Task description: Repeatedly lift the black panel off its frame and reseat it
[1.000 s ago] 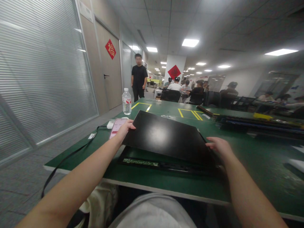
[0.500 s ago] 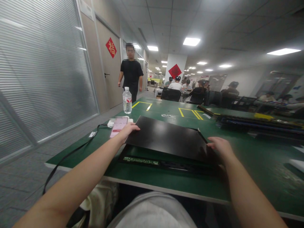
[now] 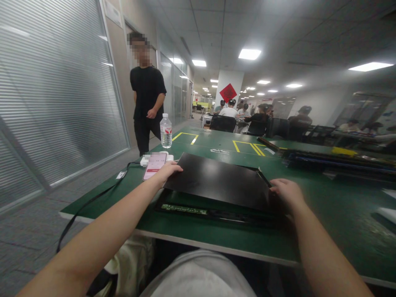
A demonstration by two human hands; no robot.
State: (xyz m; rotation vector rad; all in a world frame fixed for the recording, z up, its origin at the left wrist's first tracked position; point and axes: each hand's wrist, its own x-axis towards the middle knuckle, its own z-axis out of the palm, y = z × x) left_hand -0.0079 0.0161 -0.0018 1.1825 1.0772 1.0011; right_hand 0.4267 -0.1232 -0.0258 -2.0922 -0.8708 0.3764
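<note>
A thin, flat black panel (image 3: 219, 179) lies slanted over a dark frame (image 3: 241, 216) on the green table. My left hand (image 3: 168, 172) grips the panel's left edge, thumb on top and fingers hidden below. At the right side, my right hand (image 3: 286, 192) is closed in a pinch at the panel's right edge, where a narrow dark strip of the frame also runs. A green circuit board strip (image 3: 184, 209) shows along the frame's near side. The panel's near edge sits apart from the frame, leaving a gap.
Left of the panel lie a phone (image 3: 154, 165) and a black cable (image 3: 93, 196). A water bottle (image 3: 166, 131) stands behind them. Dark flat parts (image 3: 334, 161) are stacked at the right on the table (image 3: 229, 241). A person (image 3: 147, 93) walks past on the left.
The person in black has come nearer and moved left. My hands and the panel have barely shifted, with the panel's far left corner slightly lower.
</note>
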